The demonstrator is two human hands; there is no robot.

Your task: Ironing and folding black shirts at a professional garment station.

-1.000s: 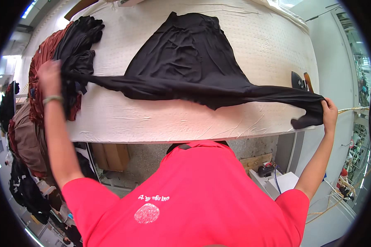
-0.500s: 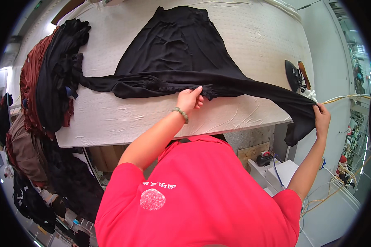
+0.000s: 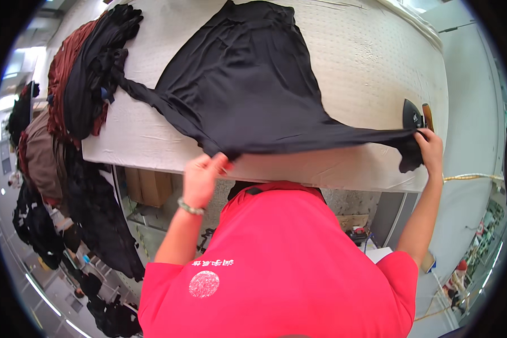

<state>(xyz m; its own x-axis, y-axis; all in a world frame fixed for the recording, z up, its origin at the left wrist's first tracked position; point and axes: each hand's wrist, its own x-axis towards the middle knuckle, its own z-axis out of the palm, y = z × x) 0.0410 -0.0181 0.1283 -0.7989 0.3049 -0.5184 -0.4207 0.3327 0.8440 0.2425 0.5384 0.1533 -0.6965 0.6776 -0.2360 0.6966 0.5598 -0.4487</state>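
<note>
A black long-sleeved garment (image 3: 259, 96) lies spread over the padded white table (image 3: 377, 73), its body reaching toward the far edge. My left hand (image 3: 203, 177) pinches its near edge at the table's front and pulls it toward me. Out to the right, my right hand (image 3: 430, 149) grips the stretched sleeve close to its end, and the cuff hangs loosely beside the fingers. Between my hands the cloth is drawn taut, slightly blurred by motion. The other sleeve trails left to a clothes pile.
A heap of black and rust-brown clothes (image 3: 76, 79) drapes over the table's left end. An iron (image 3: 413, 114) with a wooden handle rests at the right, just beyond my right hand. A cardboard box (image 3: 155, 186) is under the table.
My left hand has moved left and nearer to me, drawing the garment's near edge out flat. My right hand has shifted slightly left and away from me, still holding the sleeve.
</note>
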